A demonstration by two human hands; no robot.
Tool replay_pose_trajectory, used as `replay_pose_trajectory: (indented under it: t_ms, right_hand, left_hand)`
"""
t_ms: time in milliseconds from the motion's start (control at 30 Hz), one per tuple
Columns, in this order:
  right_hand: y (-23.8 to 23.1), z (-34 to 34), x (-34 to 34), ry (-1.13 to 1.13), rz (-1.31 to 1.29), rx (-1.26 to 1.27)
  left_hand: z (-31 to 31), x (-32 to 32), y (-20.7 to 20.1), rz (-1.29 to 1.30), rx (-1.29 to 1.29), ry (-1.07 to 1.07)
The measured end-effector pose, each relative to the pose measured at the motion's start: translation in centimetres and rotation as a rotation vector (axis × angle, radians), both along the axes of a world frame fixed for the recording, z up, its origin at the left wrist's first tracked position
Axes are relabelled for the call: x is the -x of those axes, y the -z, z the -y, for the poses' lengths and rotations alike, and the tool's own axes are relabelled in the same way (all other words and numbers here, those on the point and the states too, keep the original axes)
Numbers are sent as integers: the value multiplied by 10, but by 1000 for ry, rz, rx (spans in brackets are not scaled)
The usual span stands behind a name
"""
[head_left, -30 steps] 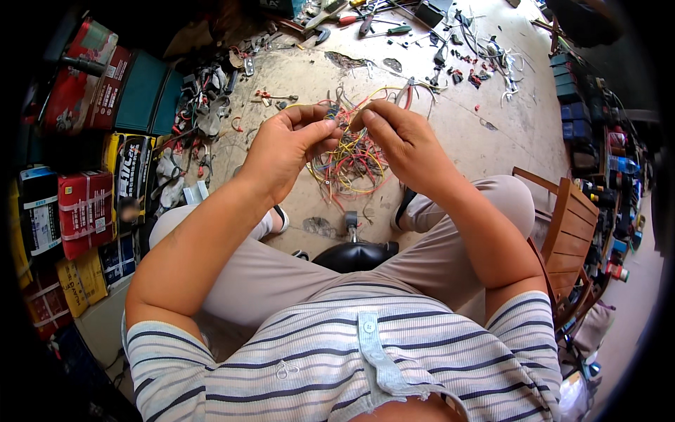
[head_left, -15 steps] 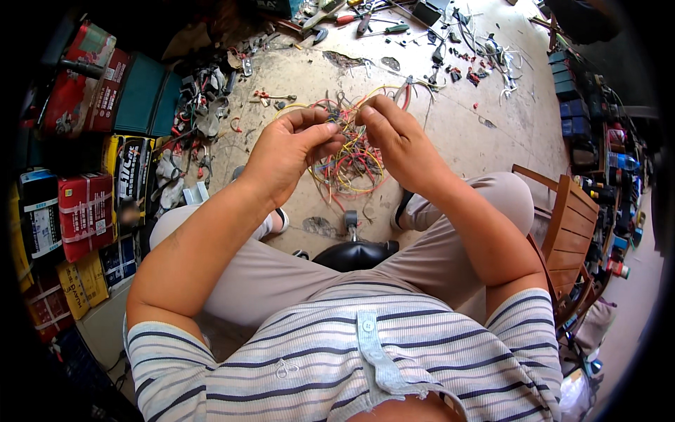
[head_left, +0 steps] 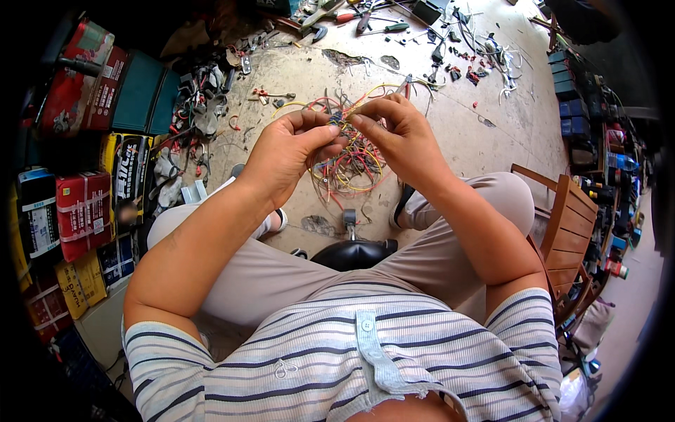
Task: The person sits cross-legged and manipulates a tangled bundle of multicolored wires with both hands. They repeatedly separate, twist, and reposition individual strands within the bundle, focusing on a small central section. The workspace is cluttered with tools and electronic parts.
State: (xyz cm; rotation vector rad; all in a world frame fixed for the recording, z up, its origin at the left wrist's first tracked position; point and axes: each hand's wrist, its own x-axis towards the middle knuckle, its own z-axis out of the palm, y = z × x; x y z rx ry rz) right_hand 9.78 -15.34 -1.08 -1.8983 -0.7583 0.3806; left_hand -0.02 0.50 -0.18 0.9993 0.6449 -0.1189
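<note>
Both of my hands are raised over a tangle of thin electrical wires [head_left: 351, 165] in red, yellow, grey and black, lying on the floor between my feet. My left hand [head_left: 297, 144] is closed in a pinch, thumb against the index finger, on a thin wire whose end is hard to make out. Close beside it, my right hand [head_left: 397, 133] pinches at the same wire with thumb and index finger. The fingertips of the two hands nearly meet. Just past the right knuckles lies a pair of pliers [head_left: 408, 86], partly hidden by that hand.
Screwdrivers [head_left: 388, 29] and scraps of cut cable [head_left: 503, 67] litter the far floor. Loose connectors [head_left: 207, 116] lie in a heap at the left, beside stacked boxes [head_left: 84, 211]. A black stool seat [head_left: 355, 254] is between my legs; a wooden chair [head_left: 566, 235] stands at right.
My right hand has come left and slightly down, bringing its fingertips up to those of my left hand. The left hand has barely moved.
</note>
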Motion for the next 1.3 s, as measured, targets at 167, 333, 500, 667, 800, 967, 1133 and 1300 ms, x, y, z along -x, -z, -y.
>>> replay_pose_trajectory:
  t_ms: [167,333,500,667,800,967,1133,1300]
  right_hand:
    - [7,-1,0,36,-198,-88]
    - [1,-2,2,9,-157,-136]
    - [1,-4,5,54,-140,-134]
    - [0,0,2,-4,-197,-105]
    - [-4,1,1,1,-242,-81]
    - [-4,2,-2,-28,-369,-117]
    - [-5,-1,0,11,-427,-119]
    - [-1,-2,2,42,-381,-166]
  left_hand:
    - [0,0,1,1,4,0]
    - [0,2,-1,2,14,1]
    - [-1,0,2,-3,10,-57]
    - [-9,-3,2,14,-6,-99]
    - [-7,-5,0,15,-32,-78]
    - [-1,-4,-1,19,-81,-42]
    - [-2,-3,0,27,-119,0]
    - [-1,-2,0,37,-127,12]
